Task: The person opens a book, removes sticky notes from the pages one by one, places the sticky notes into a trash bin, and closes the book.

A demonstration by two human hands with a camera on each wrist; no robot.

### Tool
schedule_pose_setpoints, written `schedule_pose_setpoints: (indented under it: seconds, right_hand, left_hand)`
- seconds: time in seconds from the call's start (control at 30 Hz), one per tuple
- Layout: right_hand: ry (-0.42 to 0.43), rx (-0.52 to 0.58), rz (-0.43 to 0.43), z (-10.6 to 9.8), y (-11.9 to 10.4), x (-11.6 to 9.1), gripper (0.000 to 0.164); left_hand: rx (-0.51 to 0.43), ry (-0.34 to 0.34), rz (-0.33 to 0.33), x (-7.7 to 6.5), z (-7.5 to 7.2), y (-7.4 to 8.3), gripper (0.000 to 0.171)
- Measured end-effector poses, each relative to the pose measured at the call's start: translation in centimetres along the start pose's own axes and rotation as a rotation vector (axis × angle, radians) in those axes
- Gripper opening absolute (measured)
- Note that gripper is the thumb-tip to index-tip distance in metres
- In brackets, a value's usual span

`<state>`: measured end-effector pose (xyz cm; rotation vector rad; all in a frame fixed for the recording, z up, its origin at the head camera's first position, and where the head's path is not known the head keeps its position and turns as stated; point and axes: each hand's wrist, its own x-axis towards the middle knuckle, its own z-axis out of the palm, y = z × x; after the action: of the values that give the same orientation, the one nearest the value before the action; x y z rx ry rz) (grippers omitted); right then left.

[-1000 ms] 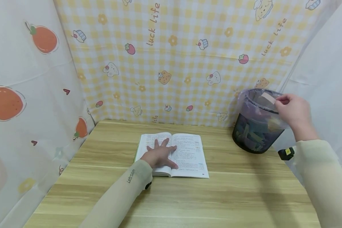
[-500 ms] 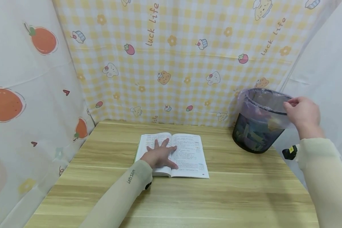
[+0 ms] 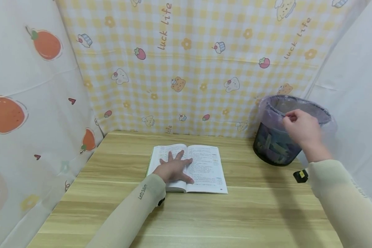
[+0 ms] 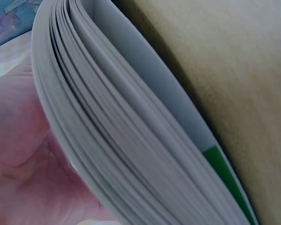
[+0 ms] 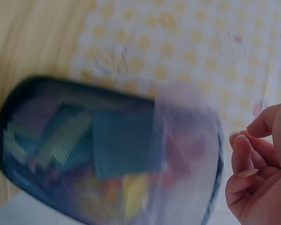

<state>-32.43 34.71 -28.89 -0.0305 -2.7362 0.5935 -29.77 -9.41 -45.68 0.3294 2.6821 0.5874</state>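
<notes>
An open book [image 3: 204, 168] lies on the wooden table, its pages covered with print. My left hand [image 3: 173, 170] rests on its left page with fingers spread, the fingertips reaching over the centre fold. In the left wrist view the stacked page edges [image 4: 117, 122] stand beside the palm [image 4: 18, 140]. At the right is a dark mesh trash bin [image 3: 274, 146] lined with a translucent purple bag. My right hand [image 3: 302, 129] is in front of the bin's rim, fingers curled and thumb near the fingertips. Nothing shows between those fingers [image 5: 241, 154] in the right wrist view.
Several coloured pieces [image 5: 126, 140] show through the bin's mesh side. Behind the table [image 3: 111, 206] hangs a yellow checked cloth [image 3: 198, 69]; white cloths hang at the left and right sides.
A pale flat piece was in my right hand over the bin; it has left the hand and is out of sight. The right hand then moved left across the bin's front. The left hand stayed put.
</notes>
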Motion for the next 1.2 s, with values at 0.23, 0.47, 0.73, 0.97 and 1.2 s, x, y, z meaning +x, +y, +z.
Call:
schedule_pose_setpoints:
  seconds: [0.23, 0.47, 0.73, 0.97, 1.2]
  right_hand:
    - [-0.036, 0.006, -0.123, 5.7, -2.4, -2.3, 0.040]
    - [-0.127, 0.030, -0.201, 11.4, -4.1, -5.6, 0.032]
    - [-0.219, 0.087, -0.193, 15.1, -4.8, -8.2, 0.027]
    - [-0.244, 0.083, -0.198, 17.0, -4.6, -9.6, 0.025]
    - [-0.274, 0.091, -0.176, 17.8, -4.5, -10.4, 0.025]
  left_hand:
    - [-0.021, -0.002, 0.003, -0.2, -0.1, -0.1, 0.099]
    - [-0.012, -0.002, 0.015, -0.3, -0.1, -0.2, 0.099]
    - [-0.017, 0.016, 0.043, -0.1, -0.1, -0.4, 0.099]
    - [-0.044, 0.016, 0.086, 0.1, 0.0, -2.0, 0.100]
    - [-0.083, 0.099, 0.206, -2.3, -3.9, -6.9, 0.085]
